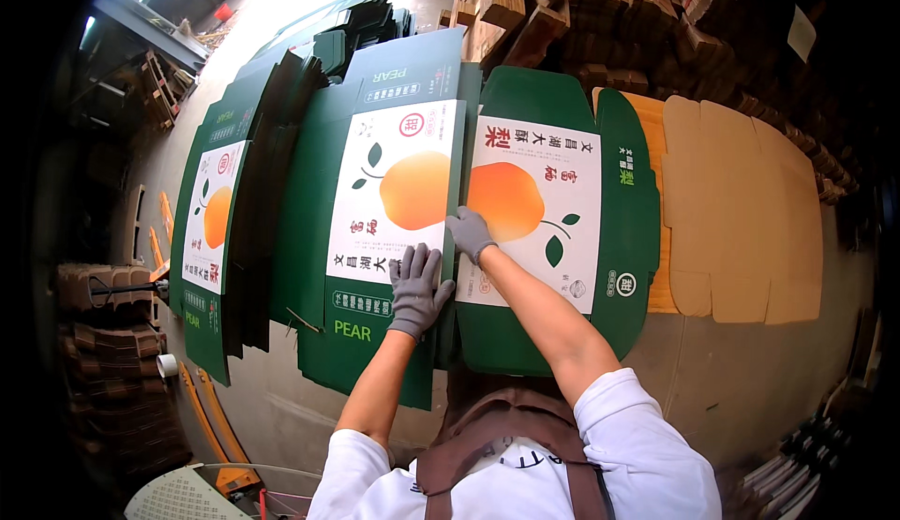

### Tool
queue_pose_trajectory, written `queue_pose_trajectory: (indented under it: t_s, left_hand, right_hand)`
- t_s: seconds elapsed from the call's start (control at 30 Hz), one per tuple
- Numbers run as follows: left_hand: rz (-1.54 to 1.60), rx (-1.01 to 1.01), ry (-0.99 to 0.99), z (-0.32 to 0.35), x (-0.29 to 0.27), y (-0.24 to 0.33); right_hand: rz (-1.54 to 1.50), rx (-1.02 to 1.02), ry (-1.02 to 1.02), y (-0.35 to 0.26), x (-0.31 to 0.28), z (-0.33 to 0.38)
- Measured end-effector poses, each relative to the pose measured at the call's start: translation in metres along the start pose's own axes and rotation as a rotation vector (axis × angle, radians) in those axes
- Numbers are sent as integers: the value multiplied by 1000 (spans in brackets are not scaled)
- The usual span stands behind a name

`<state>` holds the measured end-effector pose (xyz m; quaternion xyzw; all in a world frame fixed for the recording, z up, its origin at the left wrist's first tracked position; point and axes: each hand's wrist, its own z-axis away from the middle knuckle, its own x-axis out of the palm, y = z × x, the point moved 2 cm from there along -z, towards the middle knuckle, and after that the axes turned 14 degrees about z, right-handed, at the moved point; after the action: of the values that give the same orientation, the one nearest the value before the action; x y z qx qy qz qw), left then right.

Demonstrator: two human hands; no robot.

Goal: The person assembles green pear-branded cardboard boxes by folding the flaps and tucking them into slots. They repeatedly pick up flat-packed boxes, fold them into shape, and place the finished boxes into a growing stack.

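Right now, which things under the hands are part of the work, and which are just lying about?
In hand: left hand on the middle green box blank; right hand on the right green box blank.

Lying about: plain brown blanks, tape roll, far-left green stack, brown cardboard bundles.

Packing warehouse: flattened fruit cartons (394, 192), bundled cardboard stacks (647, 14), concrete floor (731, 370).

Both hands wear grey knitted work gloves with snug ribbed cuffs: the left hand (417, 287) and the right hand (469, 233). A white short-sleeved shirt covers the shoulders. Over it lies a brown apron (511, 440) with wide straps; small dark lettering between those straps seems printed on the shirt.
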<state>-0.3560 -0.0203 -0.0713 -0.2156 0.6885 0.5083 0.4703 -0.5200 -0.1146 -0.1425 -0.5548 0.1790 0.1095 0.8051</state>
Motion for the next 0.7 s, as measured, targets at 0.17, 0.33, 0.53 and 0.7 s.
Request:
queue_pose_trajectory:
  t_s: [0.17, 0.33, 0.53, 0.7]
  left_hand:
    - [-34, 9, -47, -13, 7, 6]
    - [-44, -31, -1, -17, 15, -19]
    - [-185, 4, -113, -30, 40, -14]
    - [-279, -76, -175, -27, 29, -20]
  right_hand:
    - [-255, 237, -154, -9, -91, 61]
    - [-157, 329, 419, 146, -269, 157]
    - [248, 784, 1113, 405, -491, 327]
    - [178, 1099, 1215, 420, -534, 347]
